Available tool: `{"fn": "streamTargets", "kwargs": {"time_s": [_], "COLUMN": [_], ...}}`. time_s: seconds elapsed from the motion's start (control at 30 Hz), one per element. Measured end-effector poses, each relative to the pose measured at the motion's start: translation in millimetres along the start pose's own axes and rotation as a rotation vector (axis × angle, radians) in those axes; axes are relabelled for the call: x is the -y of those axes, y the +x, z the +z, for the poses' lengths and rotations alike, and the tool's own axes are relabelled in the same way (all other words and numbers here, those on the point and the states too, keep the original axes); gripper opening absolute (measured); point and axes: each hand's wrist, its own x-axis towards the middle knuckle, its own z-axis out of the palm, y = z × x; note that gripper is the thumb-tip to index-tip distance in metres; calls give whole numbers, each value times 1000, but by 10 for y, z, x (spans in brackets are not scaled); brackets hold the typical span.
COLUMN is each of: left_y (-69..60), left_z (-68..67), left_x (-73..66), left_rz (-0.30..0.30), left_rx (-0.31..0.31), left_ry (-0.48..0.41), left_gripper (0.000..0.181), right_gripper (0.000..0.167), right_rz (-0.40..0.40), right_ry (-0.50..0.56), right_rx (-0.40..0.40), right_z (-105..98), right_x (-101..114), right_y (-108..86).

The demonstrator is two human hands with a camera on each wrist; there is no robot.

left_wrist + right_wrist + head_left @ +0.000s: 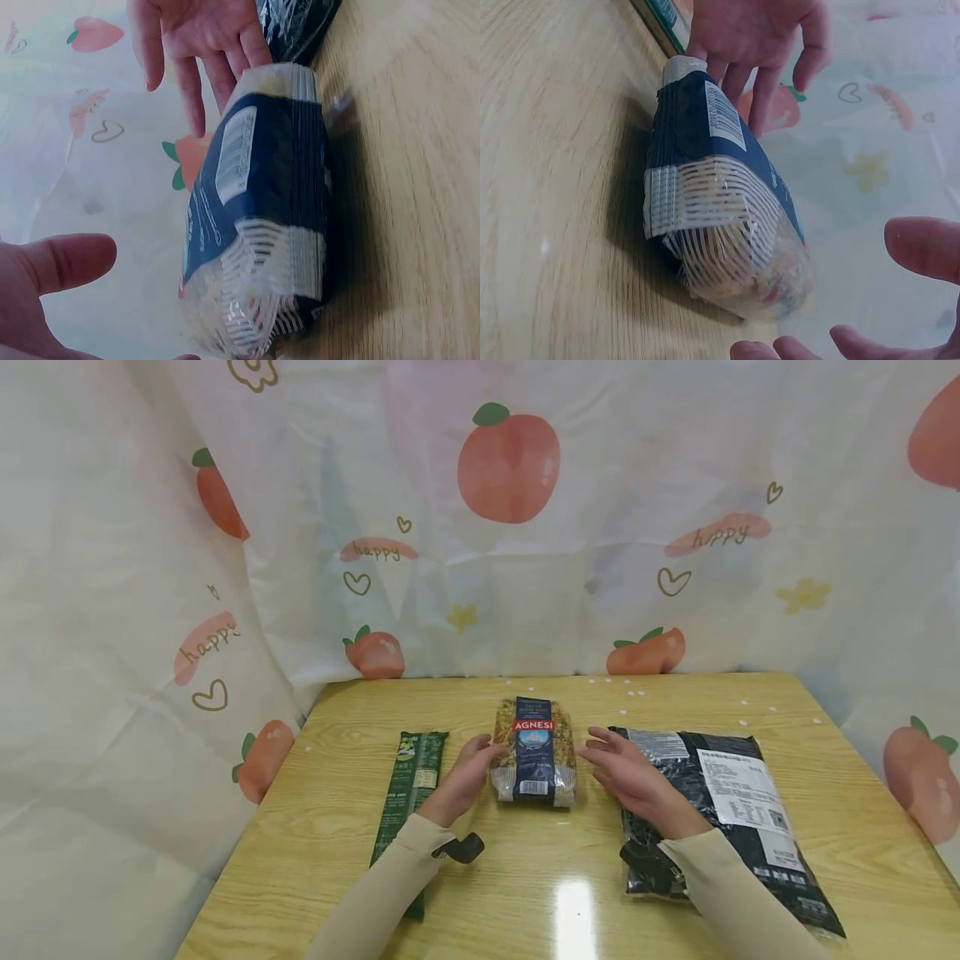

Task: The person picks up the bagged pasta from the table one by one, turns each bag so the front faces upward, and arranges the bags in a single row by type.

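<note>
A clear bag of small mixed-colour pieces, perhaps pasta point(534, 752), lies on the table with a dark blue AGNESI label and striped lower end. My left hand point(463, 781) is at its left side, fingers extended and thumb apart; whether the fingertips touch the bag I cannot tell. To the right, my right hand point(630, 774) faces it with spread fingers and a small gap. Both wrist views show the bag point(255, 202) resting on the wood between the hands, its sealed end point(697, 195) toward the cameras. Neither hand grips anything.
A long green packet point(408, 785) lies left of the left hand. Under and beyond my right forearm is a large black plastic bag point(693, 793) with white labels. Fruit-printed cloth point(525, 593) hangs behind the wooden table point(517, 868). Small white specks dot its far part.
</note>
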Motion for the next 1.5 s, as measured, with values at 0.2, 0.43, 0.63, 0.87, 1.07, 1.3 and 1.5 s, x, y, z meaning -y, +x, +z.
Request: {"fn": "streamTargets", "kwargs": {"time_s": [0.2, 0.43, 0.63, 0.87, 1.07, 1.3, 1.5], "left_y": [-95, -242, -383, -555, -653, -752, -805], "left_z": [-2, -13, 75, 241, 356, 463, 560], "left_x": [-24, -60, -88, -41, 27, 81, 151], "left_rz": [26, 71, 95, 98, 118, 154, 104], "left_rx": [4, -16, 14, 73, 109, 145, 225], "left_ry": [-4, 9, 4, 0, -18, -77, -127], "left_gripper": [79, 78, 74, 71, 67, 62, 57], "right_gripper": [73, 78, 78, 72, 71, 74, 73], "right_rz": [-21, -76, -122, -168, -178, -162, -150], "right_ry": [-57, -149, -242, -363, -449, -488, -497], "right_rx": [14, 14, 2, -79, -150, -227, -311], "right_z": [-59, -129, -224, -347, -499, -730, -911], "right_x": [17, 55, 30, -20, -72, -206, -306], "right_y": [-113, -303, -468, -703, -857, -1018, -1165]}}
